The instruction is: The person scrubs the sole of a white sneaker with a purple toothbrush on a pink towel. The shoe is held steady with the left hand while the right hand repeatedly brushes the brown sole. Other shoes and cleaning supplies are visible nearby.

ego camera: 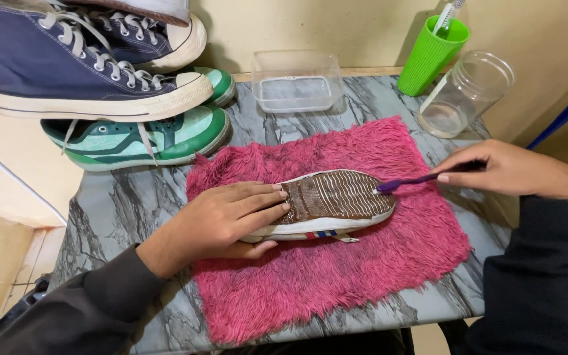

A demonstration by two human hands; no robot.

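While the left hand (221, 220) presses flat on the heel half of an upturned shoe (327, 205), fingers spread over the sole and thumb tucked under the side, the right hand (504, 169) pinches the handle of a purple toothbrush (415, 179) whose head touches the sole at its toe end. The shoe lies sole up, near the middle of a pink shaggy mat (336, 263) spread on a grey marbled table (119, 204). The brown ribbed sole looks dark and soiled over most of its length; no clearly cleaned patch can be made out, so the scrubbing appears, as a judgement, to be at an early or middle stage, with the brush at the toe and the heel half covered by the palm. Behind the mat stand a clear plastic tub (296, 80) holding a little water, a green cup (432, 56) with a second brush in it, and a clear empty jar (465, 95). At upper left, blue high-top sneakers (87, 66) sit stacked on green sneakers (139, 135), apart from the mat.
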